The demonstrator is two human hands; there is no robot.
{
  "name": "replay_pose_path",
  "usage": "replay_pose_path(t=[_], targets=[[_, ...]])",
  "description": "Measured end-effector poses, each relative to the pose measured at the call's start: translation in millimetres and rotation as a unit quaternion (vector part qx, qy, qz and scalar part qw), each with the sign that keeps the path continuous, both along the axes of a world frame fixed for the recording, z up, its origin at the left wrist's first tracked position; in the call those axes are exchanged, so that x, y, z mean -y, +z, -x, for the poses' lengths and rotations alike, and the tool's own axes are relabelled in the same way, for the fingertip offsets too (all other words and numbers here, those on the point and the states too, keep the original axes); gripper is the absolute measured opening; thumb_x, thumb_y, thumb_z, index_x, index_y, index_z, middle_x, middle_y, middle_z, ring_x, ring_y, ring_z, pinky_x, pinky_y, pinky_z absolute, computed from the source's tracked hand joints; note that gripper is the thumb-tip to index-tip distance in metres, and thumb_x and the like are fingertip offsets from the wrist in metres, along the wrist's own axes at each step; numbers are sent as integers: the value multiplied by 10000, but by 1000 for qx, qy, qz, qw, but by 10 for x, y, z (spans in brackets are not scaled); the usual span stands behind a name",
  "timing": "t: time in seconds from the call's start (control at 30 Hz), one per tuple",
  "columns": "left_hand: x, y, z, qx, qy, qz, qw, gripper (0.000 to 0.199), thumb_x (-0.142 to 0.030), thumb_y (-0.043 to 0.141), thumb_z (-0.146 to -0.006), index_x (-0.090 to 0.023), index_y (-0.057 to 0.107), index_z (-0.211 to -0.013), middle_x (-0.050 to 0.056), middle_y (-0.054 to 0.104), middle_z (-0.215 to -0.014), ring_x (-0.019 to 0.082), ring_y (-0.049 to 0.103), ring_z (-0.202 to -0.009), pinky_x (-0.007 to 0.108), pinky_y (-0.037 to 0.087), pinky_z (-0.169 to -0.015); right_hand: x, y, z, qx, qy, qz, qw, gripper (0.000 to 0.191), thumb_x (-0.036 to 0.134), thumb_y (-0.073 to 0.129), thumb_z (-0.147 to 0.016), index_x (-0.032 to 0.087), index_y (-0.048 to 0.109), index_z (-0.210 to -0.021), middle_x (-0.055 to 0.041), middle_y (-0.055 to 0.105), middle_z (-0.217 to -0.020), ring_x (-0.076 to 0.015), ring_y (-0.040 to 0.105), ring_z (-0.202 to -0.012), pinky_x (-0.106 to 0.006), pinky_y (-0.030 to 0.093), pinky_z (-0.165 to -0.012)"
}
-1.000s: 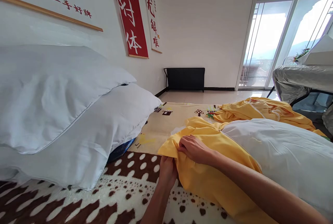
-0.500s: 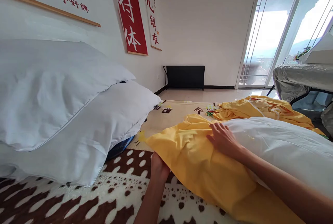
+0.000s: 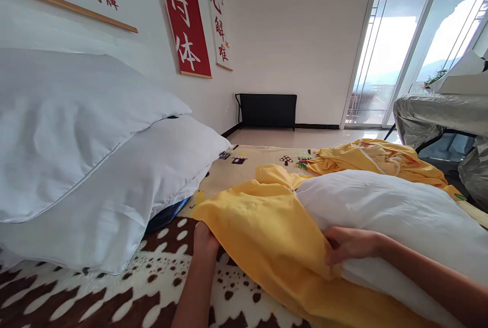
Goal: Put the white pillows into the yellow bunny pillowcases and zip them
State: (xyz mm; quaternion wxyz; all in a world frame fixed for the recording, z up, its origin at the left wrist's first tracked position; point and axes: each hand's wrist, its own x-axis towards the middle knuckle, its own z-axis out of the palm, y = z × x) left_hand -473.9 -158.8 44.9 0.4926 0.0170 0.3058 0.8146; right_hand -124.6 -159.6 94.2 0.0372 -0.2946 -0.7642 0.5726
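A yellow pillowcase (image 3: 263, 216) covers the left end of a white pillow (image 3: 389, 206) on the bed. At its near left corner, my left hand (image 3: 205, 240) is closed on the cloth from below, its fingertips hidden under the fabric. My right hand (image 3: 348, 244) pinches the edge of the pillowcase's opening, where the yellow cloth meets the white pillow. The rest of the pillow, to the right, lies bare beyond and beneath my right forearm.
Two white pillows (image 3: 171, 160) are stacked at the left, with a dark blue item partly under them. More yellow cloth (image 3: 381, 157) lies bunched behind. A brown-and-white patterned blanket (image 3: 133, 292) spreads in front. A silver-covered piece (image 3: 423, 114) stands at the right.
My right hand has come down and toward me from the top of the pillowcase to its open edge, now pinching it. My left hand has shifted left with the corner, and more white pillow shows.
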Motion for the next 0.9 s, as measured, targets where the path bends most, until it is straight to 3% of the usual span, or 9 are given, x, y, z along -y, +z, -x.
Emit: replay_pose_path(t=[0.1, 0.27, 0.33, 0.4, 0.5, 0.6, 0.77, 0.83, 0.9], targets=[[-55, -66, 157, 9, 17, 29, 999, 452, -11, 352, -844, -121, 556, -1232, 56, 714, -784, 134, 630, -521, 243, 568, -597, -54, 40, -229, 98, 21, -44, 994, 348, 475, 643, -736, 178, 689, -913, -14, 632, -824, -149, 549, -728, -244, 446, -662], [-126, -124, 300, 46, 23, 12, 999, 500, -28, 280, -850, -112, 525, -1277, 120, 717, -937, 186, 694, -746, 309, 575, -758, -50, 280, -852, 67, -205, -54, 975, 449, 592, 595, -755, 197, 661, -960, -59, 619, -970, -194, 557, -873, -276, 456, -733], [-124, -131, 312, 55, 25, -5, 998, 490, -44, 293, -851, -115, 538, -1269, 118, 718, -944, 200, 696, -802, 326, 567, -800, -17, 359, -916, 71, -244, -59, 965, 471, 603, 610, -746, 188, 644, -968, -69, 619, -980, -204, 562, -902, -282, 457, -746], [-97, -137, 299, 60, 27, -18, 998, 477, -55, 304, -854, -118, 551, -1257, 102, 724, -899, 200, 697, -797, 326, 568, -799, 13, 412, -752, 67, -241, -43, 967, 483, 595, 637, -729, 184, 632, -983, -68, 631, -975, -208, 575, -920, -274, 461, -735], [-30, -142, 274, 63, 20, -41, 997, 469, -68, 312, -857, -114, 552, -1257, 99, 724, -877, 210, 697, -804, 350, 569, -800, -37, 494, -206, 32, -263, 3, 964, 476, 537, 650, -731, 194, 593, -1056, -54, 647, -993, -187, 605, -899, -238, 463, -656], [22, -136, 281, 63, 15, -63, 996, 490, -67, 298, -855, -118, 531, -1283, 117, 720, -935, 215, 696, -845, 363, 560, -827, -272, 613, 252, 59, -301, -62, 950, 303, 411, 575, -799, 185, 583, -1001, -26, 660, -921, -132, 608, -768, -204, 437, -584], [44, -86, 275, 62, 14, -90, 994, 511, -82, 272, -872, -124, 477, -1338, 141, 702, -1037, 208, 696, -868, 349, 555, -819, -762, 715, 122, 179, -295, -183, 921, 128, 257, 635, -720, 139, 594, -688, -18, 593, -659, -113, 505, -580, -220, 339, -508], [55, -54, 217, 56, 19, -97, 994, 480, -105, 295, -882, -131, 513, -1308, 129, 705, -1035, 209, 693, -879, 342, 553, -822, -819, 719, 28, 217, -266, -217, 914, 140, 190, 657, -664, 139, 557, -579, -19, 553, -598, -123, 477, -557, -234, 305, -503], [83, -25, 137, 40, 22, -101, 994, 436, -139, 339, -886, -145, 563, -1259, 111, 710, -1024, 212, 686, -903, 342, 543, -848, -773, 747, 117, 221, -260, -282, 897, 69, 103, 619, -651, 142, 568, -624, -36, 577, -689, -143, 501, -644, -241, 319, -557]])
